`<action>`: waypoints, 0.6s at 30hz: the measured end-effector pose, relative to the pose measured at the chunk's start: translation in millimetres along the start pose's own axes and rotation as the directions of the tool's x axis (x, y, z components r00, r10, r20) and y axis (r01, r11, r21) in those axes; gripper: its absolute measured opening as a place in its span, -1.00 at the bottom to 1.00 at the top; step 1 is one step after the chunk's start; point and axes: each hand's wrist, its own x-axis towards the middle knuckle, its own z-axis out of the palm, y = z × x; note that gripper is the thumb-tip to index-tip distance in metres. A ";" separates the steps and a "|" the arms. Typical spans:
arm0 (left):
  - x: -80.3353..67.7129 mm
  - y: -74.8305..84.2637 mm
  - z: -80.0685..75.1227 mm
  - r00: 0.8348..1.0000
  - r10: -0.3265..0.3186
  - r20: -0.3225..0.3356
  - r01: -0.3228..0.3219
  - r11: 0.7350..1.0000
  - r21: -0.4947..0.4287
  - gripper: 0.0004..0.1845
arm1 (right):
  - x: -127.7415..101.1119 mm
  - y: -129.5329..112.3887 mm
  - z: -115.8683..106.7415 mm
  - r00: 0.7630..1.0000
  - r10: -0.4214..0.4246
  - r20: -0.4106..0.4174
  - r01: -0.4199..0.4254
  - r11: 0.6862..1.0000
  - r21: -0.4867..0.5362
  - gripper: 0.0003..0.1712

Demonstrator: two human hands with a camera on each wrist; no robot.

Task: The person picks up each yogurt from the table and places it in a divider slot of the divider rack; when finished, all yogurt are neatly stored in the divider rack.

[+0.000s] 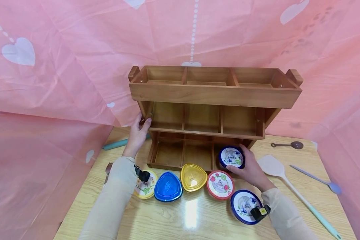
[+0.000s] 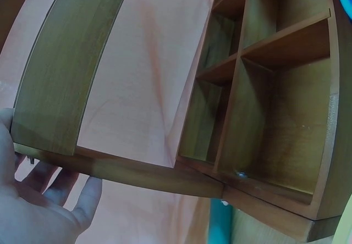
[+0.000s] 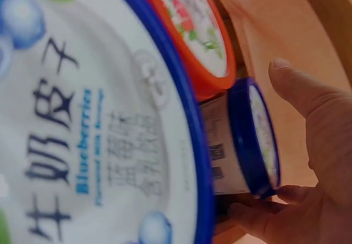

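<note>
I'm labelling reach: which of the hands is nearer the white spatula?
Right. The right hand is just left of the white spatula; the left hand grips the wooden shelf, farther left.

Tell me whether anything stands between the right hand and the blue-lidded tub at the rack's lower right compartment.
Nothing visible does: the right hand is right at that blue-lidded tub. The red-lidded tub and the second blue-lidded tub stand in front of the wooden rack, not between them.
</note>
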 end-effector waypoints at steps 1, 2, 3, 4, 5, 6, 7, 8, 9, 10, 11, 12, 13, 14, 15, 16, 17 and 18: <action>0.0 0.0 -0.2 1.000 0.000 0.001 0.000 1.000 0.000 -0.37 | -2.0 -0.5 -1.4 1.000 -0.011 -0.004 0.011 1.000 0.002 0.32; -0.1 0.0 -0.1 1.000 -0.002 -0.001 0.002 1.000 0.001 -0.37 | -4.3 -1.0 -2.6 1.000 -0.019 -0.006 0.019 1.000 0.008 0.32; -0.1 0.1 -0.2 1.000 -0.002 0.001 0.002 1.000 0.002 -0.37 | -6.8 -1.4 -3.8 1.000 -0.028 -0.010 0.028 1.000 0.014 0.31; -0.1 0.0 -0.2 1.000 -0.002 -0.001 0.002 1.000 0.004 -0.37 | -9.4 -2.0 -4.8 0.999 -0.037 -0.015 0.037 0.999 0.019 0.31; 0.0 0.0 -0.2 1.000 -0.001 0.001 0.001 1.000 0.005 -0.37 | -12.3 -2.6 -5.8 0.999 -0.044 -0.019 0.045 0.999 0.026 0.31; -0.1 0.1 -0.1 1.000 -0.001 -0.001 0.001 1.000 0.005 -0.37 | -15.4 -3.5 -6.6 0.998 -0.054 -0.023 0.055 0.998 0.037 0.30; -0.2 0.1 0.0 1.000 0.000 0.000 0.000 1.000 0.006 -0.37 | -18.5 -4.2 -7.3 0.998 -0.063 -0.027 0.064 0.997 0.047 0.30; -0.1 -0.1 0.1 1.000 0.001 -0.001 -0.001 1.000 0.006 -0.38 | -21.6 -5.2 -8.0 0.997 -0.069 -0.032 0.071 0.996 0.054 0.30; 0.0 -0.4 0.1 1.000 0.000 0.000 0.000 1.000 0.006 -0.38 | -24.9 -6.2 -8.7 0.996 -0.076 -0.038 0.078 0.995 0.054 0.29; 0.0 -0.5 0.2 1.000 0.000 -0.002 0.000 1.000 0.006 -0.38 | -28.3 -7.5 -9.5 0.996 -0.079 -0.042 0.081 0.995 0.051 0.29; 0.1 -0.6 0.2 1.000 0.001 0.001 -0.001 1.000 0.005 -0.38 | -31.8 -8.9 -10.2 0.995 -0.083 -0.047 0.085 0.995 0.050 0.29; 0.1 -0.6 0.2 1.000 0.001 0.001 -0.001 1.000 0.004 -0.38 | -35.2 -10.1 -10.8 0.995 -0.088 -0.054 0.091 0.995 0.048 0.28; 0.1 -0.6 0.3 1.000 0.002 0.002 -0.002 1.000 0.003 -0.38 | -38.5 -11.1 -11.3 0.993 -0.096 -0.064 0.099 0.994 0.041 0.27; 0.1 -0.3 0.4 1.000 0.003 0.002 -0.003 1.000 0.001 -0.38 | -41.8 -12.0 -11.6 0.991 -0.107 -0.076 0.110 0.993 0.035 0.25; 0.0 -0.1 0.2 1.000 0.002 0.003 -0.002 1.000 0.002 -0.38 | -44.8 -12.9 -12.0 0.989 -0.123 -0.088 0.126 0.991 0.035 0.24; -0.1 0.2 0.3 1.000 0.002 0.002 -0.002 1.000 0.001 -0.37 | -47.8 -13.8 -12.3 0.985 -0.141 -0.100 0.145 0.989 0.039 0.22; -0.2 0.4 0.2 1.000 0.003 0.004 -0.003 1.000 0.000 -0.37 | -50.9 -14.6 -12.3 0.980 -0.161 -0.114 0.167 0.985 0.042 0.21; -0.3 0.6 0.1 1.000 0.003 0.001 -0.003 1.000 0.001 -0.37 | -54.0 -15.0 -12.3 0.975 -0.180 -0.128 0.186 0.982 0.042 0.20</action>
